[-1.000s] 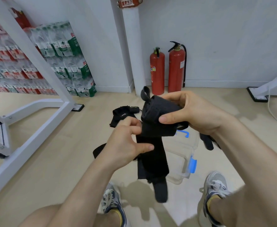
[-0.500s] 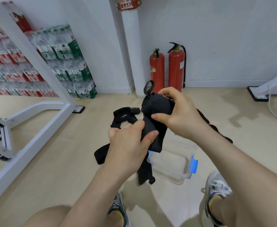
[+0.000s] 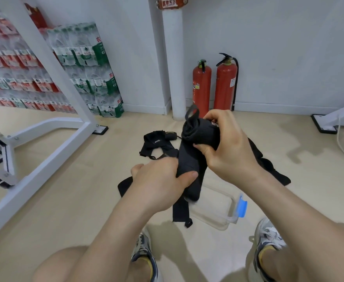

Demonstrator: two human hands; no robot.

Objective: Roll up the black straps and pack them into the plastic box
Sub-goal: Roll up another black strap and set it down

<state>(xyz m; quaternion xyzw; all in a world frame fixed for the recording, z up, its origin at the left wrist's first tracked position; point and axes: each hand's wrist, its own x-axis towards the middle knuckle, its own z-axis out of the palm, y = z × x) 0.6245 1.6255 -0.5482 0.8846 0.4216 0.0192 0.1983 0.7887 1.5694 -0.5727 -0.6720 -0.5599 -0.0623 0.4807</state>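
Note:
A black strap [image 3: 195, 143] is partly rolled at its top, held in the air above the floor. My right hand [image 3: 227, 147] grips the rolled end, a small loop sticking up from it. My left hand [image 3: 163, 184] pinches the loose tail below the roll, and the tail's end hangs down past my palm. Below both hands, a clear plastic box [image 3: 226, 218] with a blue latch lies on the floor. More black straps [image 3: 156, 141] lie on the floor behind the box, and another strap [image 3: 272, 167] lies to the right under my forearm.
A white metal frame [image 3: 51, 143] stands on the left. Stacked packs of water bottles [image 3: 89, 68] line the left wall. Two red fire extinguishers [image 3: 213, 84] stand by a white pipe. My feet in sneakers [image 3: 268, 239] are beside the box.
The roll has grown and the hanging tail has shortened. My left hand moved up along the tail, closer to the roll. Both hands shifted slightly up.

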